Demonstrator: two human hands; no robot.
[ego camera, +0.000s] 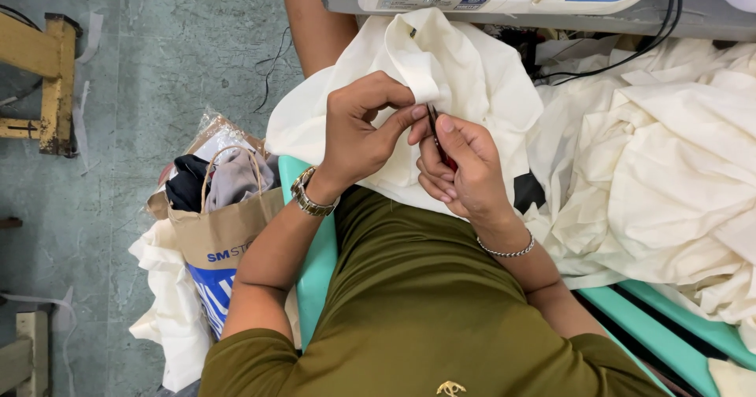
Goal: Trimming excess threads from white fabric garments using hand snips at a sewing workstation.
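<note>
Cream cloth [465, 74], both hands pinching (green floor [173, 42])

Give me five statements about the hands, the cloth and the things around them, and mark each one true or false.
1. The left hand pinches a fold of the cream cloth. True.
2. The right hand holds a small dark tool with a red handle. True.
3. The left wrist is bare. False: it wears a metal wristwatch.
4. The paper bag stands on the machine table. False: it stands on the floor to the person's left, with dark and grey clothes in it.
5. The pile of cloth to the right is blue. False: it is cream, like the piece in the hands.
</note>
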